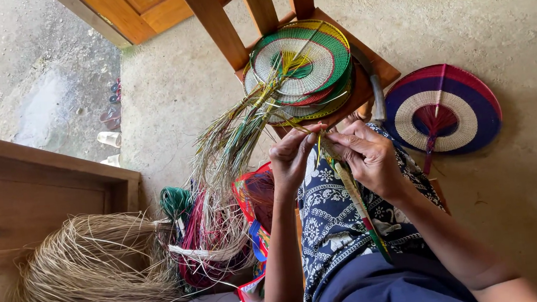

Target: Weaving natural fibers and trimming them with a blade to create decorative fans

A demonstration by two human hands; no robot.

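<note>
My left hand (292,157) and my right hand (366,154) meet above my lap, both pinching thin green and yellow strands of a bundle of straw fibres (235,134) that fans out to the left. A narrow woven strip (357,198) in green, yellow and red runs from my fingers down over the patterned blue cloth (336,219) on my knees. Just beyond my hands, a stack of round woven fans (303,64) in green, white, red and yellow lies on a wooden chair seat (381,70).
A purple, red and white woven fan (443,110) lies on the concrete floor at right. At left are a large bundle of pale dry straw (91,273), bunches of red and green fibres (188,236), a wooden box (32,191) and a wooden door (139,10).
</note>
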